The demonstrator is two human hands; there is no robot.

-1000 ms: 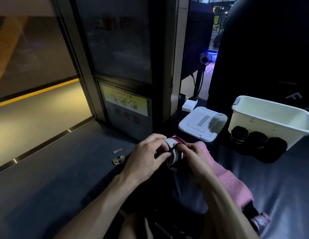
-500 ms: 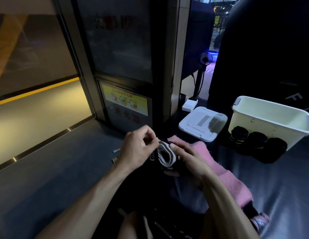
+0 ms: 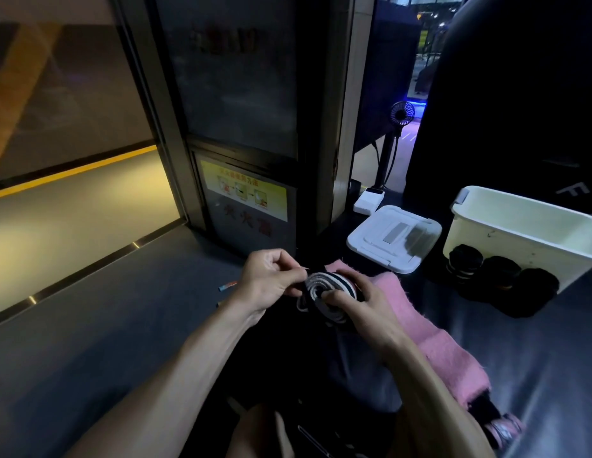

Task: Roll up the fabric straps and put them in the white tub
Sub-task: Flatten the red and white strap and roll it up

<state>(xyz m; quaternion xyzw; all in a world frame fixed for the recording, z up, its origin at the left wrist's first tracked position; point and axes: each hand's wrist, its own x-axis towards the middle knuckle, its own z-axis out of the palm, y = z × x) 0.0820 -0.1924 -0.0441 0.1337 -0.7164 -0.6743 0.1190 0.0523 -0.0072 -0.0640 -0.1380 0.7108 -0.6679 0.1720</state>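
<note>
Right hand curled round the half-wound black-and-white fabric strap roll, held in the air over the pink fuzzy cloth; left hand pinching its loose end. Best kept taut (slack loosens the coil) while winding. Three dark finished rolls counted, standing just outside the one white plastic tub, with one white lid beside.
</note>
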